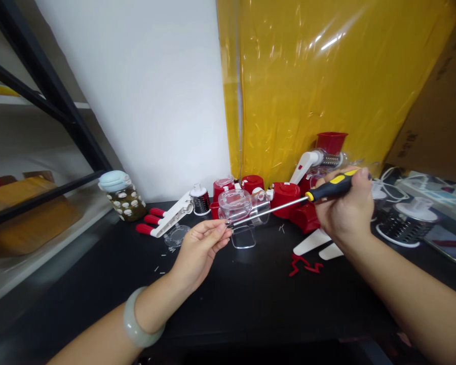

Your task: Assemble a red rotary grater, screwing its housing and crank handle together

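My right hand [344, 208] is closed round the black and yellow handle of a screwdriver [285, 205], its long shaft pointing left. At the tip, my left hand [203, 248] pinches with thumb and fingers; something small and dark shows there, too small to name. Just behind the tip is a clear plastic housing [235, 203] with a rectangular opening, resting on the black table. A loose clear round part [177, 235] lies left of it. White handles with red grips [167, 218] and a drum grater [200, 198] stand farther left.
Several red bases [287, 197] line the back. A grater with a red hopper [331, 142] stands right of them. Red zigzag pieces [306, 264] and small pins [157, 268] lie on the table [258, 299]. A jar [122, 195] is at left, a phone [450, 241] at right.
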{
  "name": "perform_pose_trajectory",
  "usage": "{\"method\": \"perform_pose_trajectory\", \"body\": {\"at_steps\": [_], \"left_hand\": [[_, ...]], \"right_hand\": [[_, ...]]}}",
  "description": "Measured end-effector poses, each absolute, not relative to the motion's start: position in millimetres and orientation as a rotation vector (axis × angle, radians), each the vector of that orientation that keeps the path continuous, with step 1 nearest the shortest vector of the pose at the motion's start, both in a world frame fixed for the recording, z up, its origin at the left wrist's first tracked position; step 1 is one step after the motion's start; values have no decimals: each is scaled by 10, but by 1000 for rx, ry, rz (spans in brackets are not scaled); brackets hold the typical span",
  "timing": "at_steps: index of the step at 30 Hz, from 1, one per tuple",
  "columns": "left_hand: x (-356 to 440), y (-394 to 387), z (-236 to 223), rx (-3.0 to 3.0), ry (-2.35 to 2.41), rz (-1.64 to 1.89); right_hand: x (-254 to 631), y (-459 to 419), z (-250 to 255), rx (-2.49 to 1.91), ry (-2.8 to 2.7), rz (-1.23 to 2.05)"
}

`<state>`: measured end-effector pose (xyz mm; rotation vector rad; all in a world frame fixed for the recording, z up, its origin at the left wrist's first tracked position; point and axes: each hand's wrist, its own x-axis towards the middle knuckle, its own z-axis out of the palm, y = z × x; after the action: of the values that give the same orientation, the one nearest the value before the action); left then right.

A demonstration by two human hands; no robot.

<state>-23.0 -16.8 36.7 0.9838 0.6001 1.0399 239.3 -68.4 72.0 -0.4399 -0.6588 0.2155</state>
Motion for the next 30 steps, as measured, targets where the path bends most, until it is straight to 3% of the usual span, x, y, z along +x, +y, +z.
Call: {"method": "perform_pose_trajectory", "body": {"at_steps": [30], "left_hand": [[-248,-104,419,929,559,1188]], "right_hand": [[2226,-744,648,-458,-751,188]]}}
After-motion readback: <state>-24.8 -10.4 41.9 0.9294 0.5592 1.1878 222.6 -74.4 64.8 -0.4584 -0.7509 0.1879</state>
